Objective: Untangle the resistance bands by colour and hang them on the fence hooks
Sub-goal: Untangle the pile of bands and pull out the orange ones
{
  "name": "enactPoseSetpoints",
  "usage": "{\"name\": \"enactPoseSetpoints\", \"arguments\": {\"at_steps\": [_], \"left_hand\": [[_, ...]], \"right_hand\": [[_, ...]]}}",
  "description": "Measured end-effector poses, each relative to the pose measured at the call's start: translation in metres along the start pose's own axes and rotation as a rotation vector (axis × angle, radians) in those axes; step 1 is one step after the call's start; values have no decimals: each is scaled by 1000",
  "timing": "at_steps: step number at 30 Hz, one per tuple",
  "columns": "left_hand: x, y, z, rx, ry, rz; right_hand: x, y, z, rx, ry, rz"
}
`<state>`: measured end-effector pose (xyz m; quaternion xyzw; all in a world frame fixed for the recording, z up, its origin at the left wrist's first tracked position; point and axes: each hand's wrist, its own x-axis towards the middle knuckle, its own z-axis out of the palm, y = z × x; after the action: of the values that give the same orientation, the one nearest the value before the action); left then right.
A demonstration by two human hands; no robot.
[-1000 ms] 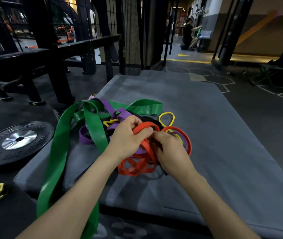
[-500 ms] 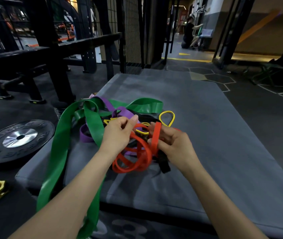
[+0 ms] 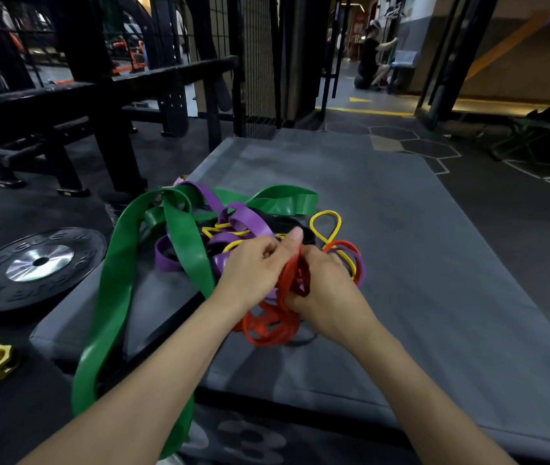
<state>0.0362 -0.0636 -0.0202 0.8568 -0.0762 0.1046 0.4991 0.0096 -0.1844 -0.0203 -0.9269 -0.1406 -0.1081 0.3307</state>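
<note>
While the tangle of rubber resistance bands [image 3: 233,236] lies near the grey padded mat's [image 3: 418,263] left edge, the left hand [image 3: 253,266] and right hand [image 3: 324,286] have closed together, both pinching the gathered red rubber band [image 3: 287,283]; half a second ago its loops were spread wider, suggesting red gets freed first.

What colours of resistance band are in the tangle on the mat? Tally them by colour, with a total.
green band: 1
purple band: 1
yellow band: 1
red band: 1
black band: 1
Total: 5 at least. The loops overlap, so a second band of any one colour cannot be told apart.
</note>
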Motion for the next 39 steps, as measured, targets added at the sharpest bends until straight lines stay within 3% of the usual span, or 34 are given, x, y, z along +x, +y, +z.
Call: {"name": "enactPoseSetpoints", "arguments": {"at_steps": [3, 10, 14, 18, 21, 25, 29, 32, 35, 37, 39], "left_hand": [[-3, -4, 3, -56, -70, 79], [-11, 5, 0, 391, 78, 356], [-5, 5, -2, 514, 32, 197], [3, -8, -11, 551, -77, 34], [7, -15, -17, 555, 0, 2], [14, -27, -25, 613, 119, -79], [14, -20, -14, 457, 145, -33], [11, -13, -2, 408, 173, -17], [2, -3, 12, 504, 225, 224], [-10, 6, 29, 449, 101, 393], [-22, 12, 49, 498, -65, 431]], "right_hand": [[3, 7, 0, -49, 23, 5], [-1, 8, -5, -165, 134, 46], [-1, 8, -18, -179, 225, 74], [5, 25, -43, 160, 505, 262], [11, 50, -59, 438, 600, 435], [6, 82, -80, 335, 744, 524], [-6, 91, -80, 174, 648, 604], [-10, 93, -72, 187, 586, 640], [-10, 95, -72, 237, 572, 616], [-12, 92, -73, 263, 549, 608], [-14, 94, -75, 294, 535, 601]]}}
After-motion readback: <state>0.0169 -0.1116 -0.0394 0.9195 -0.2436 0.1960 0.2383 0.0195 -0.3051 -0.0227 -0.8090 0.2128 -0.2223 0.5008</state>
